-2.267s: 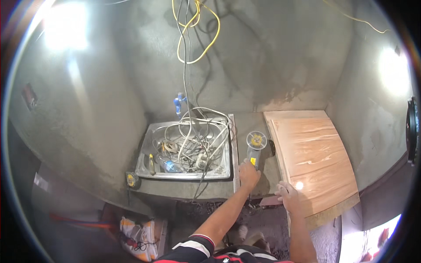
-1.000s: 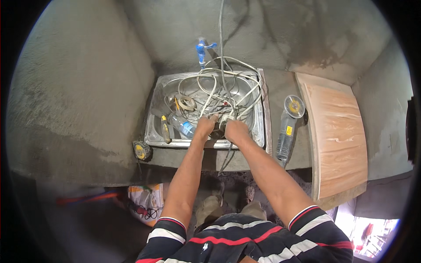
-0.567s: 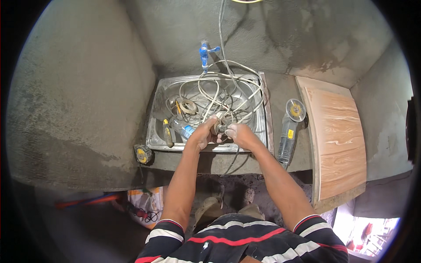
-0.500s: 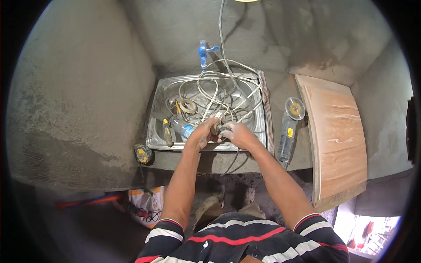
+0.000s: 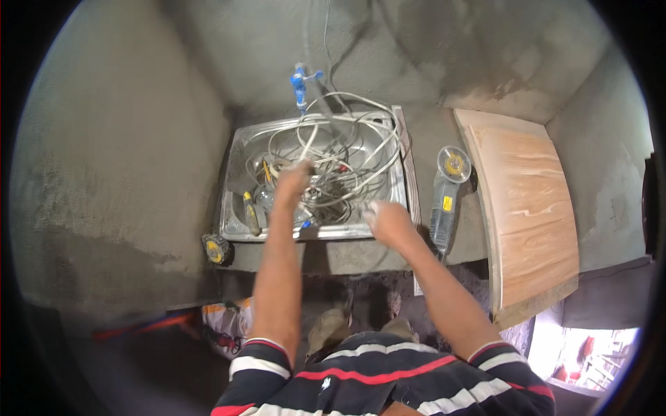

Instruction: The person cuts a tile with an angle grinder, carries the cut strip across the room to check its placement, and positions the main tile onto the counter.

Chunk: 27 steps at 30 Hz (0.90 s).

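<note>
A steel sink [image 5: 226, 208] holds a tangle of white and grey cables [image 5: 378, 154]. Over its left middle, my left hand [image 5: 294, 180] is blurred but closed, and a white cable [image 5: 309, 142] runs up from it. At the front right rim, my right hand [image 5: 390, 220] pinches what looks like the end of a grey cable; the fingers partly hide it. A yellow-and-grey hand tool [image 5: 250, 212] leans in the sink's front left corner, beside a clear plastic bottle [image 5: 263, 197] partly covered by my left arm.
An angle grinder [image 5: 445, 208] lies right of the sink, beside a wood-grained board [image 5: 531, 215]. A tape measure [image 5: 216, 248] sits at the ledge's front left. The blue tap [image 5: 299, 87] juts from the back wall above the sink.
My hands were together at the sink's front and are now apart. The left moved up and left over the cables; the right moved slightly right. The view has shifted a little.
</note>
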Tool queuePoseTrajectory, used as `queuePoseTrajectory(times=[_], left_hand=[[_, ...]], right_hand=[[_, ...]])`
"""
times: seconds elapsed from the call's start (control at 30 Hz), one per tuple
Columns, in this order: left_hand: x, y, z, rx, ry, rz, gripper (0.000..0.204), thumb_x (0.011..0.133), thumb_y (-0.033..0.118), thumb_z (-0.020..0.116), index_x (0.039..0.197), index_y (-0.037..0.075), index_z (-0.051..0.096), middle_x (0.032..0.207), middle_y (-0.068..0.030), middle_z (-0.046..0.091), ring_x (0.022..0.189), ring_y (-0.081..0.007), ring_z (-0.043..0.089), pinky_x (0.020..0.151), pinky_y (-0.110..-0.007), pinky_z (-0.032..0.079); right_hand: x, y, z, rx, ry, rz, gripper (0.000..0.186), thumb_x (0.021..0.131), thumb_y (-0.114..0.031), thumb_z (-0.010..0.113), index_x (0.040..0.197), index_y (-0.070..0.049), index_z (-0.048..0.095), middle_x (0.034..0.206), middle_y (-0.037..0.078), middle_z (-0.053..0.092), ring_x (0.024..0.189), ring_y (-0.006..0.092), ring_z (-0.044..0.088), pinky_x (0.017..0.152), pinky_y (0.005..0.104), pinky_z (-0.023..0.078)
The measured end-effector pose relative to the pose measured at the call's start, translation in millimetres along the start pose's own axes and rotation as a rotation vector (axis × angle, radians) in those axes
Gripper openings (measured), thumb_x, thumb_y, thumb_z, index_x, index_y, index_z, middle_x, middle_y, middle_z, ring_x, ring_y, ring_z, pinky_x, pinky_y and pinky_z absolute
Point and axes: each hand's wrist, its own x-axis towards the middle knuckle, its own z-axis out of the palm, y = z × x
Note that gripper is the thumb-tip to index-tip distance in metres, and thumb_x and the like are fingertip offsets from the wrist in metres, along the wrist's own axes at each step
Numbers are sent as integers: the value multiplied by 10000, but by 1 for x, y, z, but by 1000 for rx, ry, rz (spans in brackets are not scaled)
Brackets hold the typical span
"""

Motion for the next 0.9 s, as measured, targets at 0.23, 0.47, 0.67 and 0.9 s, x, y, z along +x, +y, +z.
queuePoseTrajectory(times=[0.23, 0.47, 0.67, 0.9], left_hand=[[-14, 106, -45, 92, -286, 8, 453, 985, 528, 632, 1140, 118, 748, 756, -41, 684, 526, -77, 496, 447, -252, 331], [30, 201, -69, -61, -87, 106, 519, 972, 557, 630, 1137, 86, 773, 729, -75, 676, 481, -61, 428, 429, -218, 282], [71, 227, -55, -26, -78, 100, 564, 969, 650, 585, 1078, 132, 781, 689, -55, 665, 475, -57, 391, 436, -225, 279], [180, 217, -87, -211, 25, -144, 623, 899, 807, 582, 843, 198, 696, 648, -44, 648, 387, -89, 403, 350, -242, 254]], right_hand=[[-40, 38, 0, 395, 2, -4, 443, 911, -231, 768, 1235, 52, 662, 1122, 248, 726, 1066, 335, 708, 952, 408, 518], [-61, 54, 18, 457, 4, 43, 447, 922, -312, 745, 1201, 29, 676, 1073, 282, 710, 1027, 404, 696, 916, 451, 512], [-72, 49, 27, 496, -102, 169, 563, 936, -336, 737, 1284, 95, 639, 1255, 296, 693, 1192, 381, 675, 1036, 424, 499], [-88, 44, 13, 628, -123, 174, 484, 940, -319, 734, 1132, 115, 638, 1091, 247, 716, 1032, 337, 671, 968, 415, 507]])
